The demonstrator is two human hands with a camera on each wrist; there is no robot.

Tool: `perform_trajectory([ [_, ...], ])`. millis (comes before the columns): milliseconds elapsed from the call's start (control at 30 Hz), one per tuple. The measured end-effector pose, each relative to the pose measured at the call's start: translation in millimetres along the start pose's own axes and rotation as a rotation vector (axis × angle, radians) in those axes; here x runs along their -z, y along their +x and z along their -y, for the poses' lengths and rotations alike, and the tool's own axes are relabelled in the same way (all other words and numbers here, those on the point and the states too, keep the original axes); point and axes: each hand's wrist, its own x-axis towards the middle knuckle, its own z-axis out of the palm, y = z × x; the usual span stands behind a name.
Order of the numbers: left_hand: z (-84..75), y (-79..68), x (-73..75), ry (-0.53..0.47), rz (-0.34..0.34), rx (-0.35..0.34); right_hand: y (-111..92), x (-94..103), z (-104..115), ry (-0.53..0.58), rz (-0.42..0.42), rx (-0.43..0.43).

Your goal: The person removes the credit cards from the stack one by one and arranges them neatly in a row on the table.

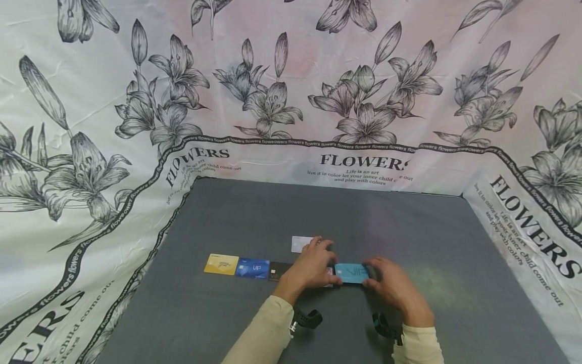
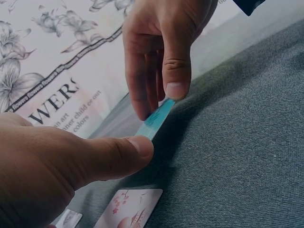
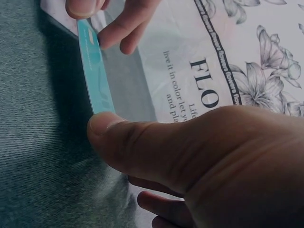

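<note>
Between my two hands is a teal bank-style card point(image 1: 352, 273) marked VIP. My left hand point(image 1: 310, 268) pinches its left end, while my right hand point(image 1: 396, 285) pinches the right end. In the left wrist view the card point(image 2: 157, 118) is tilted and looks raised off the cloth, with a dark shadow below. A white card with red blossoms point(image 2: 130, 209) lies beneath my left hand, which hides most of it in the head view. To its left a dark brown VIP card point(image 1: 275, 271), a blue VIP card point(image 1: 252, 268) and a yellow card point(image 1: 221, 264) form a row.
A white card point(image 1: 300, 244) lies behind the row, partly covered by my left fingers. Dark grey cloth point(image 1: 227, 217) covers the table. Flower-printed fabric point(image 1: 273, 162) hangs along the back and both sides.
</note>
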Motion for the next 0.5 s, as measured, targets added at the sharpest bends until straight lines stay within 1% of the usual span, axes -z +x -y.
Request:
perform_trajectory([
  [133,-1.0,-2.4,-0.5,0.002,-0.001,0.001,-0.9,-3.3,-2.6,0.007,0.014,-0.006],
  [367,-1.0,-4.4,-3.3,-0.001,-0.003,0.008,-1.3,-7.2,-4.8,-0.005,0.002,0.001],
  [500,-0.4,-4.3,-4.8,0.016,-0.011,0.002,-2.3,-8.8,-4.4,-0.007,0.001,0.003],
])
